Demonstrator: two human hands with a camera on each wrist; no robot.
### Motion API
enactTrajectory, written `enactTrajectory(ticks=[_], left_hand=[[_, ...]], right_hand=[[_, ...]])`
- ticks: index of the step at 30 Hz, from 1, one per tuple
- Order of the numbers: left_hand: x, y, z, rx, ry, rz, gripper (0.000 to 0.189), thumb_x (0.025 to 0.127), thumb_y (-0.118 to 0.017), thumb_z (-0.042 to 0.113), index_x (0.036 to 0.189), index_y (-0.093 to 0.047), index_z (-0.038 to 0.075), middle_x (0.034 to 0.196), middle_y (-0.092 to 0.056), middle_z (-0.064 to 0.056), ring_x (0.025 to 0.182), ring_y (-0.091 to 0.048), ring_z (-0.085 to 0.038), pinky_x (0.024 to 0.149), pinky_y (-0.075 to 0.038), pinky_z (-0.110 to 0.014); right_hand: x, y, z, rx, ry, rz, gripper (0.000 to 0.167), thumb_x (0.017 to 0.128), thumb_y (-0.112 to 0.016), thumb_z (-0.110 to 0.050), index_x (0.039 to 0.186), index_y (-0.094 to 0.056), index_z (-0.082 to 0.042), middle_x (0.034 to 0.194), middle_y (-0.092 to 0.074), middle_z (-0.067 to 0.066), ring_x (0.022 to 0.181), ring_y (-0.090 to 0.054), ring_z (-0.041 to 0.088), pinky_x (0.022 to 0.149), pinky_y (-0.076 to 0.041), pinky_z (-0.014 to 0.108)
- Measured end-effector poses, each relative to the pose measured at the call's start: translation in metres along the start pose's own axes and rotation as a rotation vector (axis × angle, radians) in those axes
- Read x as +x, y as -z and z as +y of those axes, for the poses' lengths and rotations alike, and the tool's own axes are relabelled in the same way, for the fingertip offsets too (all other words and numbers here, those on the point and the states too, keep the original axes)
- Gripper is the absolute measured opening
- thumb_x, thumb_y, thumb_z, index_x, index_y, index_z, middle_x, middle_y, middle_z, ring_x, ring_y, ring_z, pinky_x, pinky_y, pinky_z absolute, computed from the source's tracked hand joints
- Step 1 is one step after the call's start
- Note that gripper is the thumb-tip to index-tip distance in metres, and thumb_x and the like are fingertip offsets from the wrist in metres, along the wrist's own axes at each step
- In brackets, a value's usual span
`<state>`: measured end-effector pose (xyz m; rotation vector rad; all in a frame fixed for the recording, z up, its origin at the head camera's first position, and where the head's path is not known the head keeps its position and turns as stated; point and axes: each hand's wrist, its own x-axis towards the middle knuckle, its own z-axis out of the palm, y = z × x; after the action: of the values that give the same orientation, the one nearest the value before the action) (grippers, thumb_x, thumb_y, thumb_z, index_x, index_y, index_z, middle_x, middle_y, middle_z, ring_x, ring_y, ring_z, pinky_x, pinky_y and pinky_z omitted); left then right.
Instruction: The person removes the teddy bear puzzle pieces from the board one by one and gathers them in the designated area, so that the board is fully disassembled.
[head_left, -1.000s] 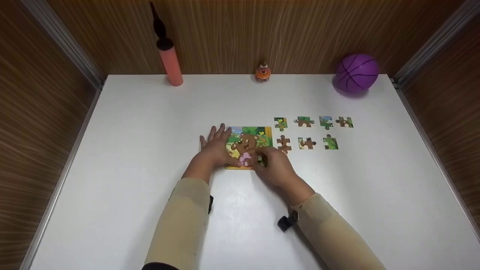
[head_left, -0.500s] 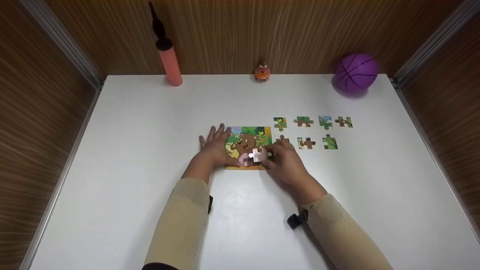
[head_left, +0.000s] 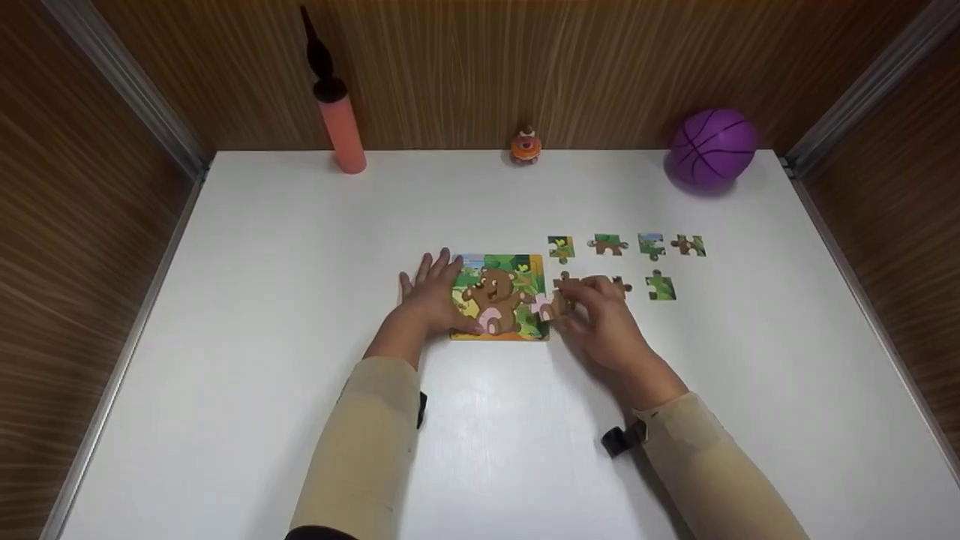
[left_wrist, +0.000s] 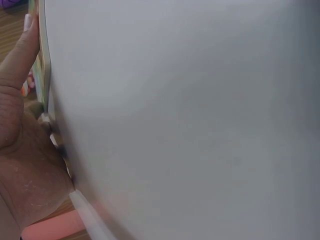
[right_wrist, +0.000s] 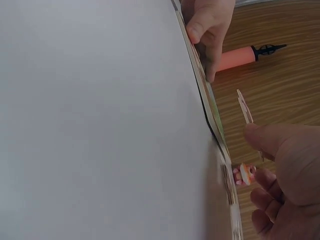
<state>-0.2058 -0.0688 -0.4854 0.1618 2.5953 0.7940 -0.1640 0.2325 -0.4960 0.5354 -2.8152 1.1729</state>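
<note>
A square bear jigsaw board (head_left: pixel 496 283) lies on the white table in the head view. My left hand (head_left: pixel 430 301) rests along its left edge with the fingers spread, the thumb over the lower left part of the picture. Just off the board's right side, my right hand (head_left: pixel 606 321) pinches a pink and brown puzzle piece (head_left: pixel 541 306) between thumb and fingers. In the right wrist view that puzzle piece (right_wrist: pixel 244 106) is raised above the table, seen edge-on. A brown puzzle piece (head_left: pixel 566 280) lies partly hidden behind the right hand's fingers.
More loose puzzle pieces lie to the right, among them a green piece (head_left: pixel 660 286) and a bear-print piece (head_left: pixel 688 244). Along the back stand a pink hand pump (head_left: pixel 343 133), a small orange figurine (head_left: pixel 526 146) and a purple ball (head_left: pixel 712 148).
My right hand has lifted the pink and brown puzzle piece off the bear picture and carried it right, to the board's right edge. The left hand has stayed in place.
</note>
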Motion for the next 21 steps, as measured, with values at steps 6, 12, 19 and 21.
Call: enactTrajectory(ticks=[6, 12, 19, 21], left_hand=[[-0.001, 0.0, 0.001, -0.009, 0.002, 0.001, 0.133, 0.072, -0.098, 0.047, 0.172, -0.016, 0.018, 0.179, 0.002, -0.005, 0.163, 0.014, -0.03, 0.124, 0.017, -0.06], [-0.001, 0.001, 0.002, -0.011, 0.002, 0.002, 0.135, 0.07, -0.099, 0.047, 0.172, -0.016, 0.017, 0.179, 0.002, -0.006, 0.163, 0.014, -0.031, 0.124, 0.016, -0.061], [0.001, 0.0, -0.001, 0.0, -0.013, 0.001, 0.134, 0.07, -0.098, 0.05, 0.172, -0.017, 0.017, 0.179, 0.001, -0.006, 0.163, 0.012, -0.031, 0.124, 0.015, -0.062], [0.001, -0.001, -0.002, -0.001, -0.012, 0.001, 0.135, 0.07, -0.098, 0.05, 0.172, -0.016, 0.017, 0.179, 0.001, -0.006, 0.163, 0.012, -0.03, 0.124, 0.015, -0.061]], right_hand=[[-0.006, 0.017, 0.016, -0.028, -0.015, 0.042, 0.049, 0.093, -0.079, -0.002, 0.139, -0.066, -0.001, 0.126, -0.056, 0.023, 0.12, -0.05, 0.041, 0.103, -0.045, 0.058], [-0.013, 0.037, 0.037, 0.006, -0.058, 0.083, 0.047, 0.093, -0.076, 0.002, 0.138, -0.064, 0.004, 0.125, -0.054, 0.026, 0.12, -0.051, 0.042, 0.106, -0.043, 0.058], [-0.025, 0.061, 0.059, -0.02, -0.164, 0.104, 0.046, 0.1, -0.07, -0.001, 0.145, -0.058, 0.003, 0.136, -0.047, 0.031, 0.136, -0.04, 0.051, 0.112, -0.038, 0.065], [-0.028, 0.068, 0.064, -0.031, -0.184, 0.11, 0.047, 0.101, -0.069, -0.002, 0.146, -0.056, 0.003, 0.137, -0.046, 0.032, 0.135, -0.041, 0.051, 0.112, -0.038, 0.066]])
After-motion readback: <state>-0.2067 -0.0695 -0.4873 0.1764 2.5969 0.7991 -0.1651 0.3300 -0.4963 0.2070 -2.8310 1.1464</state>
